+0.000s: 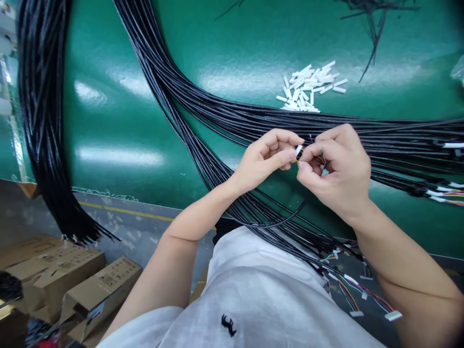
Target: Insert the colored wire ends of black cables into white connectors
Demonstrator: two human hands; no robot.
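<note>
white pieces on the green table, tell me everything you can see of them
The white pieces are short, slim and straight, alike in shape, and look like plastic; whether they are hollow is too small to tell. They lie loose in a jumbled pile on the green table, pointing every way, many crossing. The pile's near edge meets the black cables; actual contact is unclear. Neither hand touches them.

Open cardboard boxes [105, 285] sit down at near left, beside a yellow line [126, 210] on the grey floor [145, 232]!
</note>
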